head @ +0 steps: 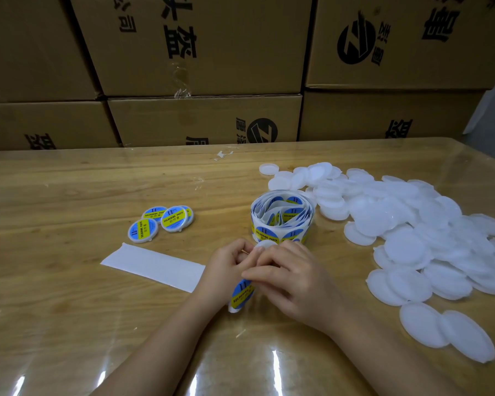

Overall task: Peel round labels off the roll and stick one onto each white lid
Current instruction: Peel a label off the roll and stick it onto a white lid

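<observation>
Blue-yellow label (242, 291) hangs between the palms | left hand (229, 268), right hand (293, 281): fingers (245, 246) clamped on white lid (265, 244)

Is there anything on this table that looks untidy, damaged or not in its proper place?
Nothing serious. The label roll is wound loosely, its inner coils slack and buckled. Small white scraps lie near the far edge of the table, and the unlabelled lids lie in a loose overlapping heap, not stacked.
</observation>
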Action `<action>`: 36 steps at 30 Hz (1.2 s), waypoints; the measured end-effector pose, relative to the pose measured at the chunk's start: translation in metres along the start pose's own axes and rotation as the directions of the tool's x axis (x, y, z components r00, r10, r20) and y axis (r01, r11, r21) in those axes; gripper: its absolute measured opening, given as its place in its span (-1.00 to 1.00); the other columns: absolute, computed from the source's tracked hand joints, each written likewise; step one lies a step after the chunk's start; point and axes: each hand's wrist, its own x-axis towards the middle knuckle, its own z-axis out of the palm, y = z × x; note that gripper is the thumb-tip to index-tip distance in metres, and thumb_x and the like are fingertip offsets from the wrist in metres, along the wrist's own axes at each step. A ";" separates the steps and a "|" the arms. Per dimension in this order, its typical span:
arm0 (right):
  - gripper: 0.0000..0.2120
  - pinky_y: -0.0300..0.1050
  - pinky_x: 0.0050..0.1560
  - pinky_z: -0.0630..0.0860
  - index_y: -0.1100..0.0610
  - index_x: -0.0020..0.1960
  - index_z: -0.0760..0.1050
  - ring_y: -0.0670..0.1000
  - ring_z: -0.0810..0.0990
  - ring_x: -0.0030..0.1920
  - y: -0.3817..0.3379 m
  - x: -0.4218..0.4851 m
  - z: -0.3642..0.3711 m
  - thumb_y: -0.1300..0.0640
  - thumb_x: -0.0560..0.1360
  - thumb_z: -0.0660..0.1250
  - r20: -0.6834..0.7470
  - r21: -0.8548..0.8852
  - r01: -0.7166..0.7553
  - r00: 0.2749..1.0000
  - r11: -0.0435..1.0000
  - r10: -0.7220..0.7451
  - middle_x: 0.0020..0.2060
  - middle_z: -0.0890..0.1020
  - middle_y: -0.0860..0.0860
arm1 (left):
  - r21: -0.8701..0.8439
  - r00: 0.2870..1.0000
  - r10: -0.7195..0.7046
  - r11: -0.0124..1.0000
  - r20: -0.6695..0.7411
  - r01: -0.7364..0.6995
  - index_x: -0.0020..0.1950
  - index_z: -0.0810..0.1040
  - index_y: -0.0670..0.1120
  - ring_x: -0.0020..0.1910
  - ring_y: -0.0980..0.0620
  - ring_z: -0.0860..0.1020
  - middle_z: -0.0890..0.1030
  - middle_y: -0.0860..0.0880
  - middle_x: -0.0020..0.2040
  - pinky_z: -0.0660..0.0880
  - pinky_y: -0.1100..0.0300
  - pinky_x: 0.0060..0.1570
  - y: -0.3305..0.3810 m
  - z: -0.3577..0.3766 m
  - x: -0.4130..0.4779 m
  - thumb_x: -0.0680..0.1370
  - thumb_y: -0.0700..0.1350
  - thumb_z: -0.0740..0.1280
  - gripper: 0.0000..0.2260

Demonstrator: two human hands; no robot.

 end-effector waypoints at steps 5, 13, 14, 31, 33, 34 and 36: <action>-0.83 -0.18 -0.11 0.38 0.13 -0.06 0.65 -0.03 0.49 -0.13 -0.004 0.002 -0.002 0.13 0.57 0.29 -0.019 0.037 -0.030 0.999 0.999 0.031 -0.08 0.50 -0.09 | 0.052 1.000 -0.010 0.999 -0.027 0.012 -0.33 0.45 -0.01 -0.55 0.22 0.33 0.42 0.12 -0.60 0.30 0.38 -0.47 0.000 0.001 0.001 0.56 -0.08 0.32 -0.75; -0.94 -0.07 -0.16 0.51 0.13 -0.04 0.55 0.03 0.55 -0.19 -0.008 0.000 0.000 0.24 0.51 0.34 -0.145 0.195 -0.090 0.982 0.977 0.120 -0.01 0.47 0.01 | 0.063 0.998 -0.045 0.997 -0.054 0.048 -0.32 0.47 -0.04 -0.49 0.15 0.33 0.40 0.10 -0.55 0.29 0.35 -0.45 0.000 0.000 0.002 0.54 -0.14 0.35 -0.78; -0.95 -0.08 -0.16 0.52 0.15 -0.04 0.56 0.00 0.56 -0.15 -0.008 0.000 0.000 0.25 0.50 0.34 -0.161 0.215 -0.104 0.977 0.971 0.141 -0.03 0.48 0.04 | 0.046 0.998 -0.043 0.998 -0.049 0.045 -0.31 0.47 -0.06 -0.49 0.18 0.34 0.42 0.10 -0.54 0.30 0.37 -0.46 0.001 -0.001 0.001 0.53 -0.17 0.35 -0.78; -0.81 -0.40 -0.11 0.38 -0.26 -0.13 0.54 -0.14 0.49 -0.18 0.006 -0.001 -0.009 0.06 0.47 0.38 -0.279 0.509 -0.576 0.592 0.639 0.756 -0.19 0.54 -0.04 | -0.320 0.992 -0.100 0.945 -0.072 0.072 -0.19 0.65 0.03 -0.28 0.12 0.54 0.61 0.04 -0.28 0.47 0.34 -0.24 0.001 -0.012 0.002 0.51 -0.08 0.35 -0.88; -0.75 -0.30 -0.06 0.41 -0.29 -0.17 0.54 -0.10 0.49 -0.13 0.008 -0.001 -0.007 0.10 0.47 0.41 -0.244 0.477 -0.625 0.581 0.618 0.776 -0.20 0.53 -0.05 | -0.382 0.994 -0.100 0.921 -0.035 0.079 -0.17 0.67 0.03 -0.23 0.11 0.62 0.68 -0.02 -0.22 0.51 0.34 -0.22 0.003 -0.013 0.001 0.45 -0.02 0.37 -0.90; -0.74 -0.20 -0.03 0.43 -0.28 -0.19 0.55 -0.03 0.49 -0.10 0.008 -0.001 -0.006 0.12 0.46 0.41 -0.229 0.455 -0.646 0.580 0.612 0.782 -0.21 0.52 -0.04 | -0.396 0.995 -0.094 0.915 -0.026 0.076 -0.16 0.68 0.03 -0.22 0.10 0.63 0.69 -0.06 -0.20 0.52 0.34 -0.21 0.003 -0.013 0.001 0.42 0.00 0.37 -0.89; -0.73 -0.09 -0.02 0.45 -0.28 -0.21 0.53 0.09 0.47 -0.07 0.009 0.000 -0.004 0.12 0.44 0.42 -0.215 0.402 -0.679 0.582 0.614 0.784 -0.22 0.50 -0.04 | -0.406 0.996 -0.088 0.911 -0.011 0.076 -0.15 0.69 0.03 -0.19 0.07 0.65 0.70 -0.12 -0.18 0.53 0.32 -0.18 0.003 -0.012 0.001 0.39 0.01 0.38 -0.87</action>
